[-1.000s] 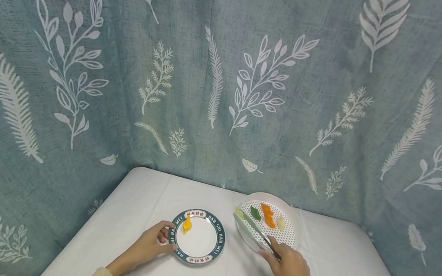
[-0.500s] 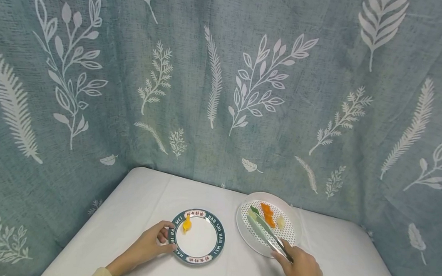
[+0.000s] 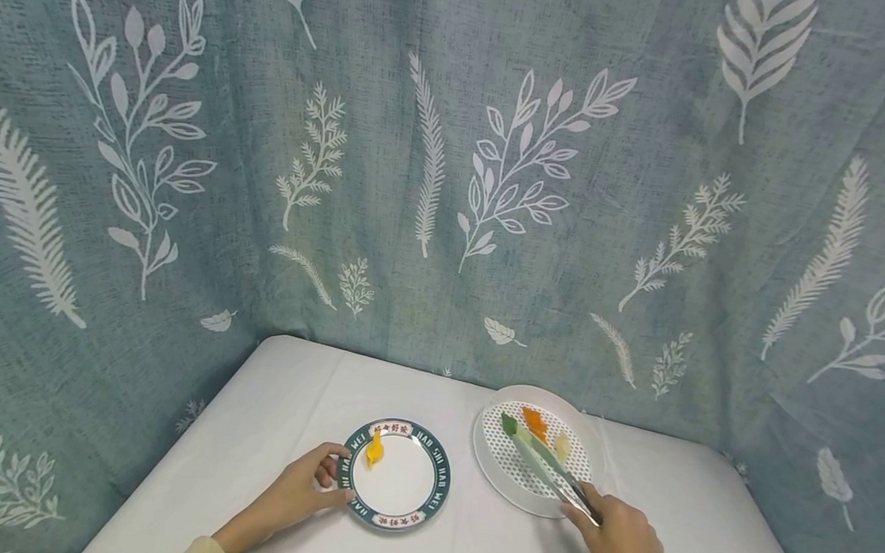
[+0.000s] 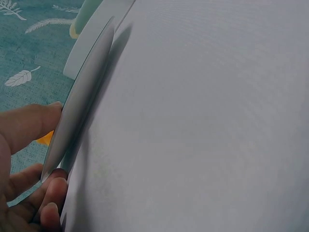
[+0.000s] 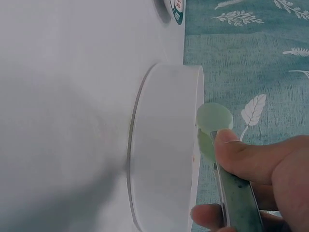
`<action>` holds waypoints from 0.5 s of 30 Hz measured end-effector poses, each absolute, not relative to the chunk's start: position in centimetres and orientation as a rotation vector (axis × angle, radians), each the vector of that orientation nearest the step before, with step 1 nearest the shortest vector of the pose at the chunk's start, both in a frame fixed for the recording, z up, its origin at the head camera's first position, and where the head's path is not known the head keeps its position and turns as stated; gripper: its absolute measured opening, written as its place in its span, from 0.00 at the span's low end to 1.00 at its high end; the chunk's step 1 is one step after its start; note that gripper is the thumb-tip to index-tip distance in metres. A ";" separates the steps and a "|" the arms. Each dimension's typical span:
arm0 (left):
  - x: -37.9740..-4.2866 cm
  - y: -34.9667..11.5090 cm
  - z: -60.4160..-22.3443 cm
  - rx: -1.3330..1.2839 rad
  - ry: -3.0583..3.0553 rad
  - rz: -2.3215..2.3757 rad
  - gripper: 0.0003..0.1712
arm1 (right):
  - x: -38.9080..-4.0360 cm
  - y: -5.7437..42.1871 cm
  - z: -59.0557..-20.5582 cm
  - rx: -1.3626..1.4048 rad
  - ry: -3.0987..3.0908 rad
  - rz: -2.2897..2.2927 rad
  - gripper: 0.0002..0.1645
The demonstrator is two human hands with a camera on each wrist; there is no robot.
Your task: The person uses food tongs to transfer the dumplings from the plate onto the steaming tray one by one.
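My left hand (image 3: 302,486) pinches the left rim of a white plate (image 3: 402,483) with a dark green lettered border. In the left wrist view the thumb lies over the rim and fingertips sit beneath it. A small yellow piece (image 3: 375,448) lies on the plate. Tongs (image 3: 552,470) with pale green tips are in my right hand (image 3: 617,536). Their tips are over the round white perforated tray (image 3: 491,471), between a green leaf-like piece (image 3: 508,424) and orange pieces (image 3: 534,422). Whether the tips touch any piece is unclear. A pale yellow piece (image 3: 562,446) lies right of them.
Both dishes stand on a white-covered table (image 3: 316,395), plate left, tray right. The tray's raised wall (image 5: 166,145) shows in the right wrist view. A teal leaf-patterned curtain (image 3: 432,184) hangs behind the table.
My right hand and the tongs have moved right across the tray. The tips passed over the green piece, which shows again, and now partly cover the orange pieces. My left hand and plate stay put.
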State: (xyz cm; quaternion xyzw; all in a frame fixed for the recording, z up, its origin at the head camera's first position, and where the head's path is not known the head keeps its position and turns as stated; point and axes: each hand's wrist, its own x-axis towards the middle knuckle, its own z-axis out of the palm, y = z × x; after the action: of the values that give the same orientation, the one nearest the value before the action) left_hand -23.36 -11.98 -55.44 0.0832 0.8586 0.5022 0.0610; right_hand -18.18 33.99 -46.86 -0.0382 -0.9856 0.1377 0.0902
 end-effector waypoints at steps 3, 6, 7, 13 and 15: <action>-23.4 -12.0 -55.4 0.245 2.599 1.514 0.41 | -18.5 34.3 -46.9 -0.104 -2.948 0.409 0.37; -23.4 -12.0 -55.5 0.246 2.601 1.511 0.40 | -18.8 34.5 -46.8 -0.110 -2.976 0.418 0.38; -23.4 -12.0 -55.5 0.248 2.601 1.510 0.40 | -18.9 34.5 -46.8 -0.115 -2.986 0.420 0.38; -23.3 -12.0 -55.4 0.257 2.592 1.514 0.40 | -19.4 34.6 -46.6 -0.127 -3.035 0.391 0.38; -23.3 -12.0 -55.3 0.257 2.600 1.513 0.40 | -19.5 34.6 -46.6 -0.129 -3.045 0.387 0.38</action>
State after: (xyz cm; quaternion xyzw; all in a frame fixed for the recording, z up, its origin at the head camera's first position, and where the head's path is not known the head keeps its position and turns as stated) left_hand -23.30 -12.02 -55.27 0.0851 0.8596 0.5002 0.0609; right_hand -19.48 34.63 -46.57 -0.0420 -0.9906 0.1258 0.0347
